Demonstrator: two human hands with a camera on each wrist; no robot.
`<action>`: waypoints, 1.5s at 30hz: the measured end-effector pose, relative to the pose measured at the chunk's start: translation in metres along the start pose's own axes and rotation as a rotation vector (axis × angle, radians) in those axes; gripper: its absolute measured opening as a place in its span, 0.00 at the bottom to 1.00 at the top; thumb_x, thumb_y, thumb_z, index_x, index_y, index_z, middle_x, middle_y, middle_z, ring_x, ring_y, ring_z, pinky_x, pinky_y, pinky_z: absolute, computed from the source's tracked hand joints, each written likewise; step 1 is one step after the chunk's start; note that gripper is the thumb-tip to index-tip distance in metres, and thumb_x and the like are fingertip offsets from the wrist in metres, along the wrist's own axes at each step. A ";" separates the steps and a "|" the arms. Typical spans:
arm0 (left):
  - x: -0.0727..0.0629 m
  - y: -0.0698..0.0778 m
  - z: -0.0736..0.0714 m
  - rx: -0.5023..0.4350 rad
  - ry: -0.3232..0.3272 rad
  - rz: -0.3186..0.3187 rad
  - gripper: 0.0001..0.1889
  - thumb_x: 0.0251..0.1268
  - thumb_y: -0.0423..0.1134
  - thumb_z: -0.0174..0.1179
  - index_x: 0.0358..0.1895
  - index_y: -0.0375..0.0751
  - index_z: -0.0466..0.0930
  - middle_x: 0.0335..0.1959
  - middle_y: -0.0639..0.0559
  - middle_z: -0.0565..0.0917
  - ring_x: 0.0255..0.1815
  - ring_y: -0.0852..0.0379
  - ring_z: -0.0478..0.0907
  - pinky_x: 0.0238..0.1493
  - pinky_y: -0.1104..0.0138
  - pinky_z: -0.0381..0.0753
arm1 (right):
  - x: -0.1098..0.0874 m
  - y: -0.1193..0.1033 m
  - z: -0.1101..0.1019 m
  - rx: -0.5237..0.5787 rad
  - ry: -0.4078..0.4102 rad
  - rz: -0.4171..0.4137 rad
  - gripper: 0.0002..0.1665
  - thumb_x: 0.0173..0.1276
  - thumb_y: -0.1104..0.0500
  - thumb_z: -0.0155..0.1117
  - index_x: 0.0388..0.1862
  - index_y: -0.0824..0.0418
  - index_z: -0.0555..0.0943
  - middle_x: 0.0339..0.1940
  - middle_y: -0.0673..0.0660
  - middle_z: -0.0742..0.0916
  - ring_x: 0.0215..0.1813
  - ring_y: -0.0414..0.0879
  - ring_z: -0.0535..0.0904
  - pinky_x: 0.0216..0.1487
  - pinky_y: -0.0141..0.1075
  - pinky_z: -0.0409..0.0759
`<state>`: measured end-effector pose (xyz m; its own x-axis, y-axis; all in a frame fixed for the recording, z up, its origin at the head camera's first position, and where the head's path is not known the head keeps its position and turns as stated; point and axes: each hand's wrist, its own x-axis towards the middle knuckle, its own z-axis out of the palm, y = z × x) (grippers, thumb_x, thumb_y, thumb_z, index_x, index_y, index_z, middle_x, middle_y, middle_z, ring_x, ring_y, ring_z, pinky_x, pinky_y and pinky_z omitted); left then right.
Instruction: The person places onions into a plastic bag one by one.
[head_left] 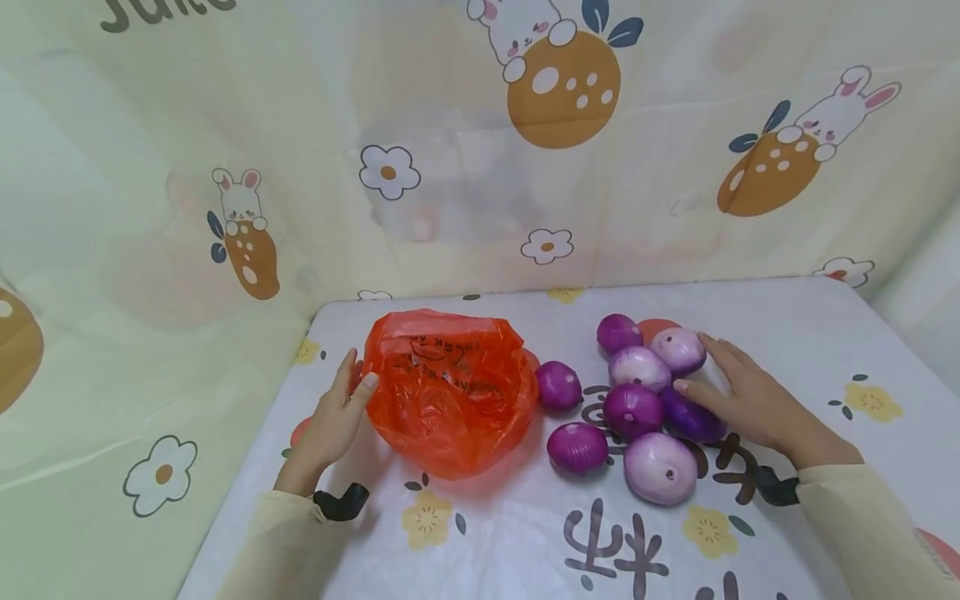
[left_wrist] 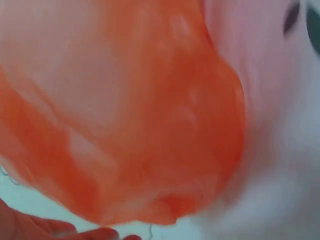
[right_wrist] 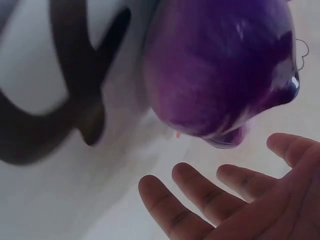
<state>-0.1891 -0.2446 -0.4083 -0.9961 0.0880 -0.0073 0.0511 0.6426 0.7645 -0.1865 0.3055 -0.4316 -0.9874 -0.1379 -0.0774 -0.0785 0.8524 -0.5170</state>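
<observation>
1. We see a red plastic bag [head_left: 442,408] on the left of the worktop [head_left: 517,542], with onions [head_left: 632,411], purple and pale, grouped to its right.
2. The left hand [head_left: 333,425] is just left of the bag, fingers loosely extended; we cannot tell whether they touch it.
3. The right hand [head_left: 761,408] is right of the onions, fingers spread and gripping nothing.
4. Beyond the worktop's far edge, we see a cloth [head_left: 300,108] printed with rabbits and flowers.

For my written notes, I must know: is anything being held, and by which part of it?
Nothing is held: the left grip is beside the red bag and the right grip beside the dark purple onion, neither curled around anything.
</observation>
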 end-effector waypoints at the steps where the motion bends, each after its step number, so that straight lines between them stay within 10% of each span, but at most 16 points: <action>1: -0.003 0.001 0.001 -0.010 0.002 -0.018 0.43 0.82 0.58 0.44 0.86 0.43 0.35 0.84 0.34 0.55 0.81 0.30 0.57 0.73 0.35 0.62 | -0.002 0.000 0.002 0.013 0.007 -0.005 0.61 0.74 0.30 0.56 0.87 0.60 0.39 0.81 0.80 0.54 0.77 0.83 0.52 0.64 0.82 0.55; 9: -0.031 0.020 0.018 -0.183 0.031 -0.156 0.46 0.79 0.59 0.51 0.85 0.39 0.39 0.83 0.34 0.57 0.80 0.32 0.59 0.70 0.38 0.69 | -0.022 0.002 0.013 0.054 0.051 -0.007 0.60 0.75 0.34 0.59 0.87 0.60 0.40 0.78 0.82 0.59 0.67 0.82 0.69 0.57 0.80 0.68; 16: -0.045 0.026 0.046 -0.313 0.087 -0.154 0.41 0.77 0.55 0.57 0.83 0.40 0.52 0.73 0.37 0.73 0.70 0.36 0.75 0.64 0.41 0.79 | -0.031 0.004 0.022 0.058 0.073 0.000 0.59 0.75 0.36 0.61 0.86 0.65 0.43 0.75 0.84 0.63 0.65 0.82 0.71 0.56 0.78 0.71; 28: -0.033 0.013 0.065 -0.038 0.322 -0.047 0.13 0.77 0.37 0.54 0.49 0.30 0.84 0.37 0.38 0.89 0.26 0.50 0.80 0.26 0.65 0.84 | -0.038 0.004 0.036 0.106 0.140 -0.027 0.52 0.70 0.44 0.72 0.80 0.71 0.60 0.69 0.83 0.70 0.59 0.82 0.78 0.54 0.67 0.81; 45: -0.034 0.001 0.066 -0.085 0.344 -0.056 0.11 0.76 0.34 0.55 0.41 0.30 0.85 0.29 0.42 0.88 0.23 0.52 0.75 0.22 0.69 0.75 | -0.037 0.004 0.043 0.051 0.224 -0.038 0.56 0.60 0.45 0.80 0.78 0.69 0.65 0.65 0.82 0.75 0.55 0.75 0.80 0.51 0.69 0.80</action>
<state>-0.1502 -0.1971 -0.4499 -0.9638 -0.2165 0.1555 0.0036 0.5726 0.8198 -0.1444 0.2919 -0.4679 -0.9902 -0.0485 0.1312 -0.1143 0.8212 -0.5591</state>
